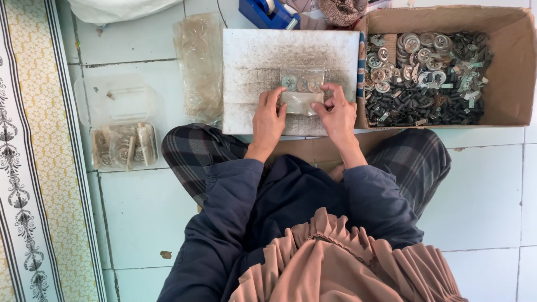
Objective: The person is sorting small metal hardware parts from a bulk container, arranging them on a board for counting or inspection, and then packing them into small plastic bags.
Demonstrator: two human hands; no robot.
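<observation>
We found both hands on a small clear plastic bag lying on the white board — our left hand pinched its left edge, our right hand pinched its right edge. Round metal discs showed through the bag's top. Just to the right stood a cardboard box of discs and dark parts — a blue tape dispenser lay beyond the board.

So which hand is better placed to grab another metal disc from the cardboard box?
Probably the right hand. It lies nearer the cardboard box of metal discs, which sits to its right, while the left hand could keep pinning the clear plastic bag on the white board.
</observation>
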